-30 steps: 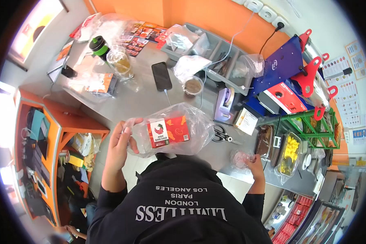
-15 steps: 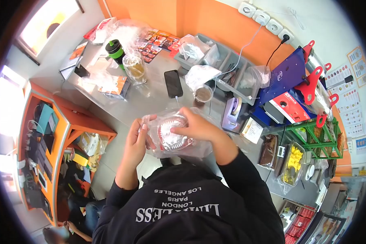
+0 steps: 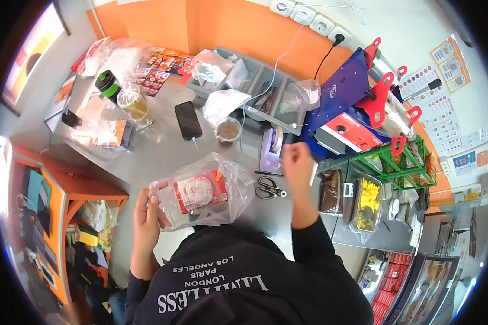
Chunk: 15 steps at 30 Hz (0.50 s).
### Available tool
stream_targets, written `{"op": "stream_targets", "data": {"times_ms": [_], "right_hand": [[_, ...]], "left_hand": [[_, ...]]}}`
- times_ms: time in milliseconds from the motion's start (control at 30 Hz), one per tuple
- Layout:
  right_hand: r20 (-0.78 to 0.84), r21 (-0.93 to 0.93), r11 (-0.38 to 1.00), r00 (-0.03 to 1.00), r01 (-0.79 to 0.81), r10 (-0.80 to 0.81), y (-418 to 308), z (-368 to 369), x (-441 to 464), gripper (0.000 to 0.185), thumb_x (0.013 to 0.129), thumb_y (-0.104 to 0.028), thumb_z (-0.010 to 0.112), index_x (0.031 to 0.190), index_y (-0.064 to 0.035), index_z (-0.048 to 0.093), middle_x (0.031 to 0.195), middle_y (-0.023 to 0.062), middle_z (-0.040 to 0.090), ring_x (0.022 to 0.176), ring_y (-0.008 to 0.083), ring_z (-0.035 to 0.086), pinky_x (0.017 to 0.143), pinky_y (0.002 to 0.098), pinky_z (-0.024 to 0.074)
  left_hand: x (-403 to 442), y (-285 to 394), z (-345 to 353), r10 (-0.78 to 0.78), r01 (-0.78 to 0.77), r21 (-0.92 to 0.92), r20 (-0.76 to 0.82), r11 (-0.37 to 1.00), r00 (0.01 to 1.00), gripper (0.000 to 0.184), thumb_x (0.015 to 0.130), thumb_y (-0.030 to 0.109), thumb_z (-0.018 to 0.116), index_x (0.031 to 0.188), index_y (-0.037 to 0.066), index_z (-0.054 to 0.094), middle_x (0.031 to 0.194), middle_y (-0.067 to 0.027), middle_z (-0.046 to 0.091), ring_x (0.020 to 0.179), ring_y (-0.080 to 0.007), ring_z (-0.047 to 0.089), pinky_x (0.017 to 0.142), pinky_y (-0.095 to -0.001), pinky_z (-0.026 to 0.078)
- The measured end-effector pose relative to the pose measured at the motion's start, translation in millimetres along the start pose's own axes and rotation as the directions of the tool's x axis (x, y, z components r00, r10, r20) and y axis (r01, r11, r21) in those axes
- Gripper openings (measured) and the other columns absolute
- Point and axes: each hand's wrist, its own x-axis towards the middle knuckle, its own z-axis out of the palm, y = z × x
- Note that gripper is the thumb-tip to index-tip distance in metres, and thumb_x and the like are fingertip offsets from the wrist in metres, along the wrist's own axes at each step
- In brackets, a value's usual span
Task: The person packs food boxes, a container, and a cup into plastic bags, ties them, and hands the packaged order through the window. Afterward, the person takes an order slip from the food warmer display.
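Observation:
My left hand [image 3: 151, 208] grips the left edge of a clear plastic bag [image 3: 230, 187] near the table's front edge. In the bag lies a round, white-topped container [image 3: 197, 190] with red print, against a red and orange card [image 3: 220, 186]. My right hand [image 3: 299, 162] is raised just right of the lilac tape dispenser [image 3: 270, 151], its fingers curled together. Whether they hold anything is too small and blurred to see. Black-and-white scissors [image 3: 271, 188] lie below the dispenser, between the bag and my right hand.
A phone [image 3: 188, 120] on a cable and a lidded cup [image 3: 228, 130] stand behind the bag. Further back is a grey divided bin [image 3: 253, 110]. A blue rack [image 3: 336, 92] with red-handled rolls and a tub of yellow pieces [image 3: 367, 203] stand right.
My right hand has left the bag and moved right to beside the tape dispenser. My left hand keeps hold of the bag, now hanging more open. The scissors have come into sight.

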Motion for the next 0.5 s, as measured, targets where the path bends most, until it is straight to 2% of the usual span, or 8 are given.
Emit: {"op": "stream_targets", "data": {"times_ms": [33, 67, 100, 167, 200, 333, 400, 500], "right_hand": [[-0.148, -0.244, 0.963, 0.977, 0.116, -0.155, 44, -10, 19, 0.038, 0.087, -0.035, 0.071, 0.11, -0.0054, 0.062, 0.096, 0.0213, 0.067, 0.09, 0.0338, 0.065, 0.077, 0.0449, 0.0511], [-0.212, -0.502, 0.862, 0.976, -0.072, -0.042, 109, -6, 35, 0.074, 0.076, -0.052, 0.077, 0.131, -0.0102, 0.051, 0.122, 0.0284, 0.056, 0.114, 0.0422, 0.055, 0.092, 0.0535, 0.0468], [-0.211, -0.5, 0.864, 0.976, -0.068, -0.045, 120, -5, 39, 0.074, 0.076, -0.052, 0.077, 0.131, -0.0102, 0.051, 0.122, 0.0284, 0.056, 0.114, 0.0422, 0.055, 0.092, 0.0535, 0.0468], [-0.059, -0.563, 0.705, 0.872, -0.431, 0.486, 134, 4, 40, 0.115, 0.06, -0.07, 0.079, 0.15, -0.0183, 0.028, 0.144, 0.035, 0.034, 0.13, 0.0518, 0.041, 0.105, 0.0566, 0.0383], [-0.021, -0.581, 0.718, 0.89, -0.382, 0.456, 174, 25, 47, 0.124, 0.057, -0.068, 0.079, 0.154, -0.0235, 0.016, 0.149, 0.037, 0.02, 0.134, 0.058, 0.032, 0.108, 0.0626, 0.0333], [-0.02, -0.6, 0.685, 0.863, -0.414, 0.505, 123, 18, 34, 0.113, 0.062, -0.062, 0.078, 0.153, -0.0214, 0.022, 0.144, 0.0386, 0.025, 0.133, 0.0558, 0.035, 0.107, 0.0595, 0.0358], [0.042, -0.526, 0.77, 0.893, -0.362, 0.449, 107, 5, 30, 0.106, 0.064, -0.055, 0.081, 0.15, -0.0198, 0.029, 0.139, 0.032, 0.033, 0.13, 0.0492, 0.039, 0.104, 0.056, 0.0404], [0.272, -0.273, 0.962, 0.958, -0.009, 0.086, 19, -27, -2, 0.096, 0.068, -0.045, 0.081, 0.146, -0.0159, 0.036, 0.132, 0.0263, 0.039, 0.122, 0.0421, 0.045, 0.104, 0.0484, 0.0405]], "left_hand": [[-1, 1, 0, -0.014, 0.014, 0.014, 0.011, 1.0, 1.0, 0.032, 0.104, 0.018, 0.038, 0.127, 0.0, 0.053, 0.123, -0.0093, 0.063, 0.048, -0.0045, 0.052, 0.043, -0.0186, 0.038], [-1, 0, 0, -0.012, 0.012, 0.013, 0.009, 1.0, 1.0, 0.032, 0.104, 0.018, 0.038, 0.127, 0.0, 0.053, 0.123, -0.0093, 0.063, 0.048, -0.0045, 0.052, 0.043, -0.0186, 0.038], [-1, -1, 1, -0.01, 0.01, 0.004, 0.013, 1.0, 1.0, 0.032, 0.105, 0.018, 0.038, 0.127, 0.0, 0.054, 0.12, -0.0089, 0.063, 0.048, -0.0046, 0.052, 0.043, -0.0186, 0.037], [-4, -3, 0, -0.016, 0.016, 0.004, 0.001, 1.0, 1.0, 0.032, 0.105, 0.019, 0.038, 0.127, 0.001, 0.054, 0.118, -0.0086, 0.063, 0.048, -0.0047, 0.051, 0.043, -0.0187, 0.037], [-5, 0, 1, -0.045, 0.045, 0.042, 0.012, 0.998, 0.999, 0.032, 0.105, 0.019, 0.038, 0.126, 0.001, 0.054, 0.115, -0.008, 0.063, 0.048, -0.005, 0.052, 0.043, -0.0188, 0.038], [-3, 4, 0, -0.039, 0.039, 0.023, 0.005, 0.999, 0.999, 0.031, 0.106, 0.02, 0.037, 0.122, 0.001, 0.056, 0.108, -0.0066, 0.062, 0.049, -0.006, 0.053, 0.045, -0.0194, 0.039], [0, -1, -4, -0.029, 0.029, -0.007, 0.029, 1.0, 0.999, 0.029, 0.106, 0.02, 0.036, 0.119, 0.0, 0.054, 0.115, -0.0085, 0.062, 0.049, -0.0066, 0.054, 0.045, -0.0195, 0.04], [3, -6, -7, -0.02, 0.022, -0.023, 0.058, 0.999, 0.998, 0.029, 0.106, 0.02, 0.035, 0.118, -0.001, 0.052, 0.118, -0.0097, 0.062, 0.05, -0.0074, 0.055, 0.045, -0.0196, 0.041]]}}
